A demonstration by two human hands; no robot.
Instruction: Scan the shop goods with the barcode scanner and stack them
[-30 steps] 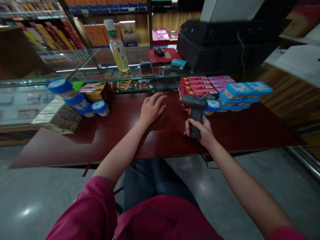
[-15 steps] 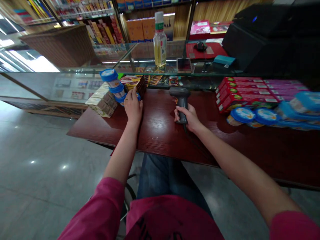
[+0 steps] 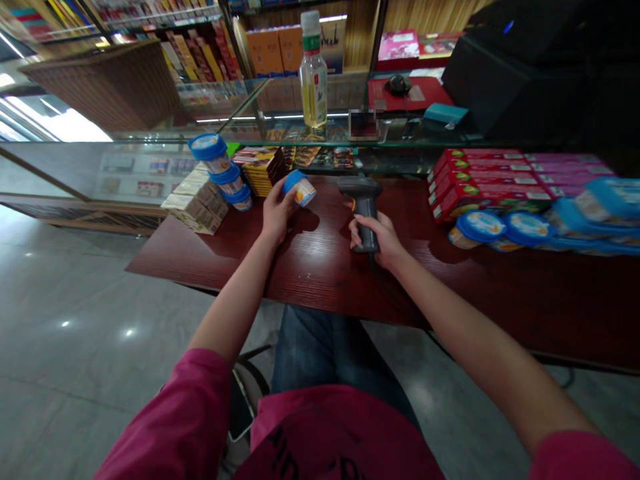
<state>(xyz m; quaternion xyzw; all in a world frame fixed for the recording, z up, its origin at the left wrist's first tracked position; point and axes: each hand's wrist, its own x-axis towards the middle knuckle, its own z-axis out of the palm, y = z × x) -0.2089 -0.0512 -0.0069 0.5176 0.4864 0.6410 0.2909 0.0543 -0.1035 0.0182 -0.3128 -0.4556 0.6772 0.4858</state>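
My left hand is closed on a small tub with a blue lid, held tilted just above the dark red wooden counter. In my right hand is a black barcode scanner, gripped by its handle, its head turned left toward the tub. Left of my left hand, blue-lidded tubs are piled in a leaning stack. Beside them stand a pile of flat yellow-and-brown packets and a block of pale cartons.
Red boxes and several more blue-lidded tubs stand at the right. A bottle of yellowish liquid is upright on the glass case behind the counter. A wicker basket sits at the far left.
My left hand has moved right, away from the stack and the packets, with a blue-lidded tub now clearly in its fingers. The scanner stays in nearly the same place.
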